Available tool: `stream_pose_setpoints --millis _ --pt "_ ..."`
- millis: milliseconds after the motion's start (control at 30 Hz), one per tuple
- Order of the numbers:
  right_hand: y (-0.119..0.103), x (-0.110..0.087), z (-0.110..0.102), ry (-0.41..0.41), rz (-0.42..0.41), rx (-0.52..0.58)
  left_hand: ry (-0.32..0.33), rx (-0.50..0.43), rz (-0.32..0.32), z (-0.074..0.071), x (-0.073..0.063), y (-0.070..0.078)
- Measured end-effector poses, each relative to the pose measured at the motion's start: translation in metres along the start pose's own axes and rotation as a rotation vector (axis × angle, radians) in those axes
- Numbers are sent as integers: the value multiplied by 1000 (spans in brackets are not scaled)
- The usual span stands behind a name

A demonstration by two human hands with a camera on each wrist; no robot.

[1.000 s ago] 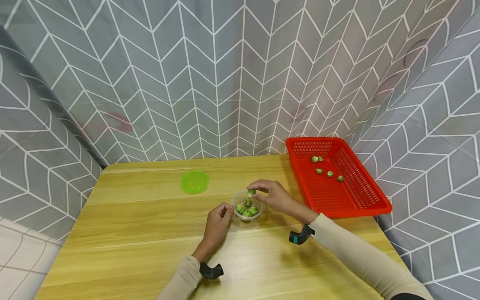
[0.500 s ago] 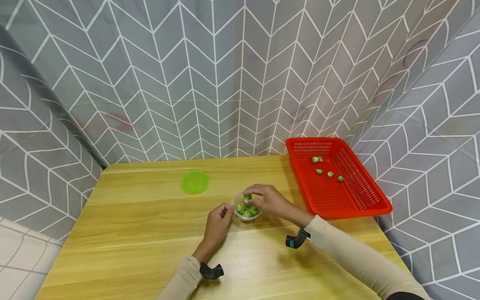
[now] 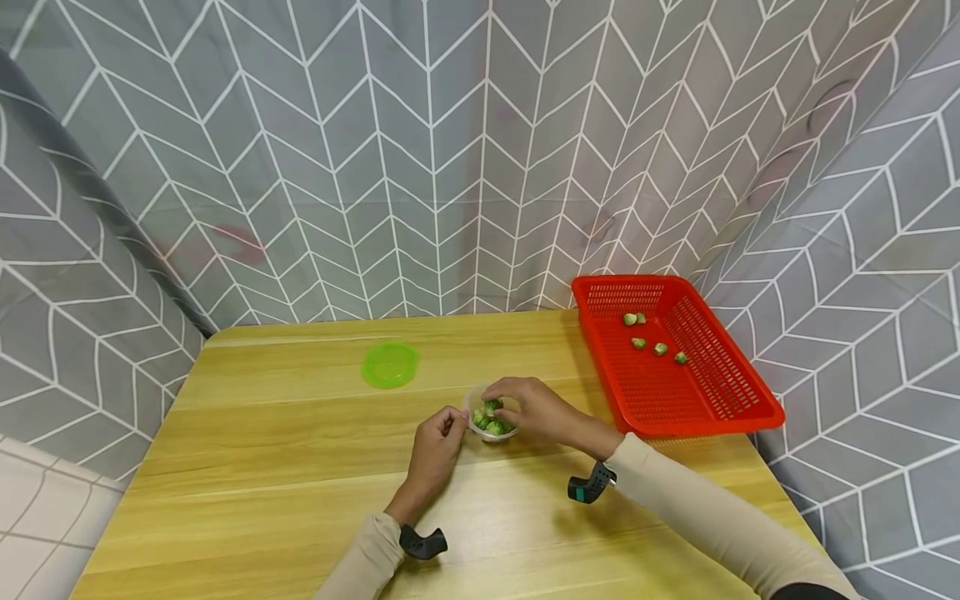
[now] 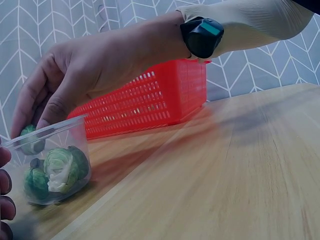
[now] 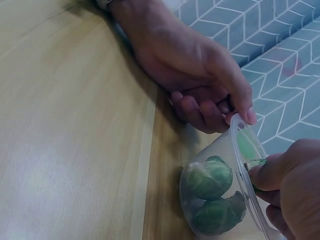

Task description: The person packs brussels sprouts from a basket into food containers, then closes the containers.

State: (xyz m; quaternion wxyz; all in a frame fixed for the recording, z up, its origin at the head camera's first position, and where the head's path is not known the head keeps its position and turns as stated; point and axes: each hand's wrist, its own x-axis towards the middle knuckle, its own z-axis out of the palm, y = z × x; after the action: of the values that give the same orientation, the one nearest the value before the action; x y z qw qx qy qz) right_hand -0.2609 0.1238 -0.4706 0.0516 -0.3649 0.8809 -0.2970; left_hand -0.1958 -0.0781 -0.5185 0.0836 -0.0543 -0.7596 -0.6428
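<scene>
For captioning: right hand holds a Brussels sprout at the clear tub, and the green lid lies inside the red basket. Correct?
No: the head view shows the green lid on the table, not in the red basket. The rest stands.

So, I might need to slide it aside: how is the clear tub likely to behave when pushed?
The clear tub probably slides easily, its wall looking thin and smooth. Its rim may flex where the left hand pinches it. Tipping seems less likely, as the rounded sprouts lie low in it, though they could roll.
</scene>
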Motion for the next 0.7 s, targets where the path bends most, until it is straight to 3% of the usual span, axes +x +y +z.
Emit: stream_pose_setpoints --millis 367,700 --pt "-2 0 1 -46 -51 -136 0 3 -5 0 0 0" --pt "-3 -1 0 -53 -28 -127 -1 -1 -3 0 0 0"
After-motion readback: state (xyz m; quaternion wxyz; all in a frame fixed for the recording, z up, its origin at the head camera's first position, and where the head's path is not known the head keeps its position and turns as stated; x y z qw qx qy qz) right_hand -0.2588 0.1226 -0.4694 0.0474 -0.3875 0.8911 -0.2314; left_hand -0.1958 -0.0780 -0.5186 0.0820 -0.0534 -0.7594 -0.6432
